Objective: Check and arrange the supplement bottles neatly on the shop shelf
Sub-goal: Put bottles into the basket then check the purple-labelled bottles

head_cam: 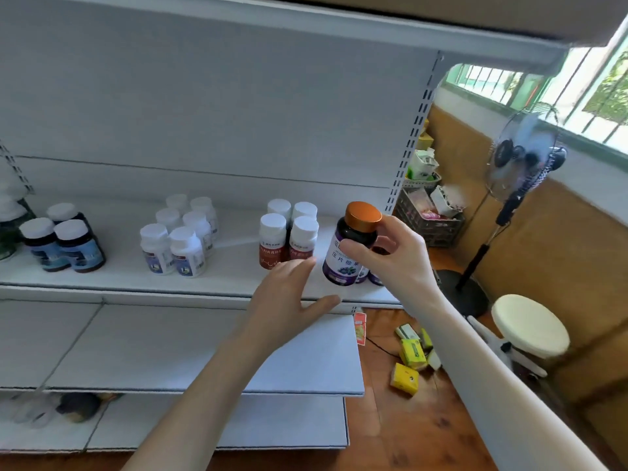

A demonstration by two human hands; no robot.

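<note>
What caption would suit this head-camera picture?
Right hand holds an orange-capped bottle at the shelf; open left hand hovers beside it.

The right hand grips a dark supplement bottle with a copper-orange cap and purple label by its neck, slightly tilted, at the right end of a white metal shop shelf. The left hand, fingers straight and thumb spread, lies at the shelf's front edge just beside it. Leftward stand four white-capped red-labelled bottles, six white blue-labelled bottles and three dark white-capped bottles. Right of the shelf are a black pedestal fan, a round cream stool and yellow cardboard boxes on the floor.
</note>
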